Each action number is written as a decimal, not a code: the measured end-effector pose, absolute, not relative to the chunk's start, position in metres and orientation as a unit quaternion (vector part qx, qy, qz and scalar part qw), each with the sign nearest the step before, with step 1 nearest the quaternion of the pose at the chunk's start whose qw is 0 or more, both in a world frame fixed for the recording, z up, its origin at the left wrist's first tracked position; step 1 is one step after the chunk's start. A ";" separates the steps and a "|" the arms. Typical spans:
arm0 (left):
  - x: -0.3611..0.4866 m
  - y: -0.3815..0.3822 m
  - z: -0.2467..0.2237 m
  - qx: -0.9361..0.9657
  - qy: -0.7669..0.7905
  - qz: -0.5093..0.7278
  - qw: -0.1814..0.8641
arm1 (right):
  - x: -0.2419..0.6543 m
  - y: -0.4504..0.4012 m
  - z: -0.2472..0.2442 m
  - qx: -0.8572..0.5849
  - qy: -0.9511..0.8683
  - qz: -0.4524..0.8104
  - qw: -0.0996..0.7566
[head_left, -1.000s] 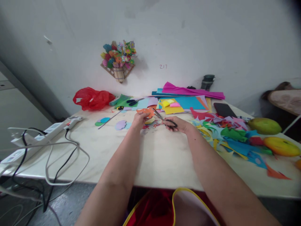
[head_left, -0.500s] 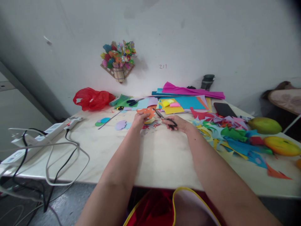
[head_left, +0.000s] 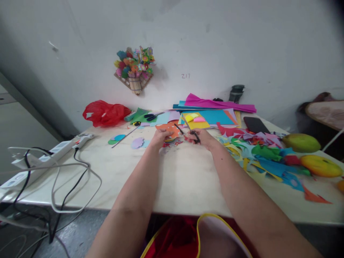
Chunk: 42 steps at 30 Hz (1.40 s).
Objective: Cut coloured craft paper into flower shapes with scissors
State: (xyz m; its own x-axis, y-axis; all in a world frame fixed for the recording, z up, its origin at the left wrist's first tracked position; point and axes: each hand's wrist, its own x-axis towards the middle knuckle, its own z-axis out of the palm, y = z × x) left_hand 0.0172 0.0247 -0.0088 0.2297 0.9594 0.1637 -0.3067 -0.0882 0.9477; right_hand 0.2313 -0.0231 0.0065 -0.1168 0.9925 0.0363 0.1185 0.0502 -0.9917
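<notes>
My left hand (head_left: 160, 138) pinches an orange piece of paper (head_left: 172, 128) near the table's middle, with a small yellowish piece under the fingers. My right hand (head_left: 201, 137) grips black-handled scissors (head_left: 195, 135), whose blades are spread apart and point up and left, beside the orange paper. Small red scraps (head_left: 168, 144) lie on the table just below the hands. Left of my left hand rest a lilac cut-out (head_left: 138, 143) and a blue and green pair of rounded cut-outs (head_left: 118, 138).
Coloured sheets (head_left: 215, 117), a second pair of scissors (head_left: 151, 116) and a red bag (head_left: 104, 114) lie at the back. Scraps (head_left: 268, 152), a phone (head_left: 256, 125) and mangoes (head_left: 321, 165) are right. A power strip (head_left: 40, 163) with cables is left.
The scissors in my right hand have opened wide, from nearly closed blades. My left hand and the orange paper have shifted slightly, covering more of the yellowish piece.
</notes>
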 end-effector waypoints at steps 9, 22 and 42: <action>0.022 0.018 -0.006 0.601 0.329 0.400 0.609 | 0.216 -0.027 0.017 -0.469 -0.504 0.498 0.528; 0.029 0.010 -0.001 0.642 0.332 0.348 0.597 | 0.207 -0.030 0.019 -0.435 -0.525 0.500 0.534; 0.032 0.015 -0.009 0.567 0.371 0.435 0.593 | 0.197 -0.017 0.008 -0.474 -0.477 0.468 0.574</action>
State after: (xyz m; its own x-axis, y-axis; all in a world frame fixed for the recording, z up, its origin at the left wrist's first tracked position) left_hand 0.0322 0.0152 -0.0091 0.3465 0.9366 0.0528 -0.0956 -0.0207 0.9952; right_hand 0.1967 -0.0171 0.0080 0.1073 0.9889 0.1032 -0.0852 0.1126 -0.9900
